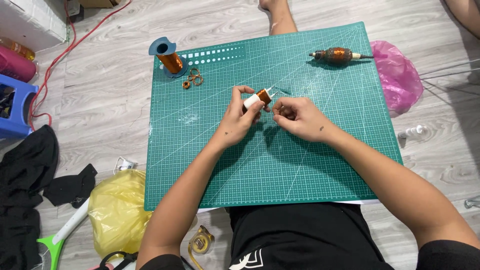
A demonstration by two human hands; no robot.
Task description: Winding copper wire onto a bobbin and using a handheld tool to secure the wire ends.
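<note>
Green cutting mat [300, 165]: lies on the pale wood floor, white grid lines, in front of the seated person's lap.

Blue-flanged spool [169, 56]: upright at the mat's far left corner, wound with copper wire. Just beside it, a small cluster of copper wire rings [193, 77].

Wound spindle [337, 55]: lying on its side near the mat's far right edge, dark copper bulge, pale tip pointing right.

Pink plastic bag [398, 75]: crumpled, off the mat's right edge. Yellow plastic bag [117, 210]: crumpled, at the mat's near left corner. Roll of yellowish tape [201, 242]: on the floor beside the person's waist.

Blue stool [15, 107] and black cloth [27, 180]: far left. Red cable [65, 50]: trailing across the floor at upper left.

Small coil bobbin [259, 97]: white body with copper winding, held above the middle of the mat.

Left hand [239, 120]: forearm angled in from lower left, fingers and thumb closed round the bobbin.

Right hand [299, 117]: forearm in from lower right, fingertips pinched together just beside the bobbin's end; what they pinch is too fine to tell.
</note>
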